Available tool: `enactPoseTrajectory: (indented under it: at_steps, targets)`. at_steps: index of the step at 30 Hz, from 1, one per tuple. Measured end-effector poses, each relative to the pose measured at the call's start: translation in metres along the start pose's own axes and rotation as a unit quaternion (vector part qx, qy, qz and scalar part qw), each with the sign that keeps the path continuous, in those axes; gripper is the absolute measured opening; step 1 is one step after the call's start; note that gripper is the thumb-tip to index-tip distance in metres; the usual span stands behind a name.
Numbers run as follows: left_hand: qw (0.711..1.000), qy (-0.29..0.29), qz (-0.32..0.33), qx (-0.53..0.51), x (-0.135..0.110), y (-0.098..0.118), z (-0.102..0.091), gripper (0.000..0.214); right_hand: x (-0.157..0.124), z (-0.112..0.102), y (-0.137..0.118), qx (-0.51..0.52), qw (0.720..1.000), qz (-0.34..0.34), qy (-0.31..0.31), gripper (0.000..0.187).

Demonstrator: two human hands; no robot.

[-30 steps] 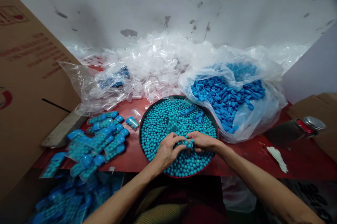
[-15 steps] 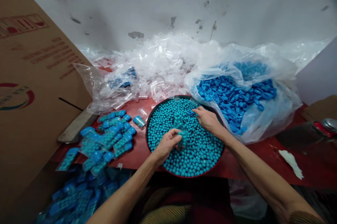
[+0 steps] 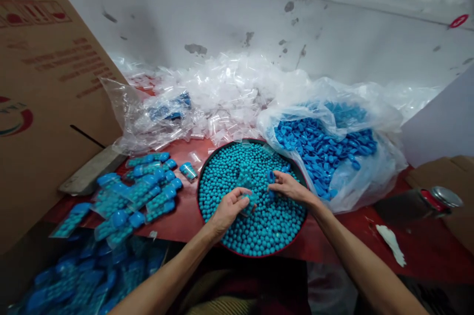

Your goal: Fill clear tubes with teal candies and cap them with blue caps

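A round tub (image 3: 200, 209) with a dark inner wall and red rim is filled with small turquoise balls (image 3: 259, 243). Above the balls, my left hand (image 3: 230, 209) is closed around a small clear container (image 3: 249, 201) with turquoise balls in it. Just to its right, my right hand (image 3: 291, 187) pinches a blue cap (image 3: 271, 177) between thumb and fingers. A short gap separates the cap from the container. Left of the tub lie several filled clear containers (image 3: 142, 191) with blue caps, one (image 3: 188, 172) apart from the pile.
An open plastic bag (image 3: 385, 157) of blue caps (image 3: 318, 142) stands behind right. Empty clear containers (image 3: 229, 102) are heaped along the wall. A cardboard box (image 3: 55, 107) rises at left, beside a grey block (image 3: 92, 172). A flask (image 3: 411, 204) lies at right; more capped containers (image 3: 85, 275) sit below the table edge.
My right hand has come down and nearer to my left hand, with the blue cap in its fingers. My left hand still holds the container. The camera view has tilted and shifted slightly.
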State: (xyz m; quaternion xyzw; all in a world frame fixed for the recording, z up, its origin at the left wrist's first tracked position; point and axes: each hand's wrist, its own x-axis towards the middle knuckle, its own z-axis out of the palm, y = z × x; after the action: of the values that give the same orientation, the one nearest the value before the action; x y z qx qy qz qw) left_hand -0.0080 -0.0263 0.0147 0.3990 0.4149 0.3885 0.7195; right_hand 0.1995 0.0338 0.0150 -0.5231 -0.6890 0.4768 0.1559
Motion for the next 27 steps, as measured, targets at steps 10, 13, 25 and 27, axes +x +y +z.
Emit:
enactPoseTrajectory:
  at_steps: [10, 13, 25, 27]
  targets:
    - [0.999, 0.030, 0.012, 0.044, 0.000, -0.003, -0.002, 0.027, -0.006, -0.001, 0.004, -0.152, 0.982, 0.057, 0.100, 0.029]
    - [0.995, 0.027, 0.033, 0.093, 0.002, -0.005, -0.003, 0.025, -0.003, 0.005, -0.005, -0.269, 0.949, 0.105, 0.127, 0.033]
    - [0.969, 0.047, 0.103, 0.221, 0.005, -0.004, -0.005, 0.029, -0.009, 0.040, -0.026, -0.330, 0.924, -0.103, 0.163, 0.021]
    - [0.969, 0.061, 0.106, 0.216, 0.007, -0.004, -0.006, 0.032, -0.007, 0.043, -0.025, -0.336, 0.921, -0.089, 0.175, 0.023]
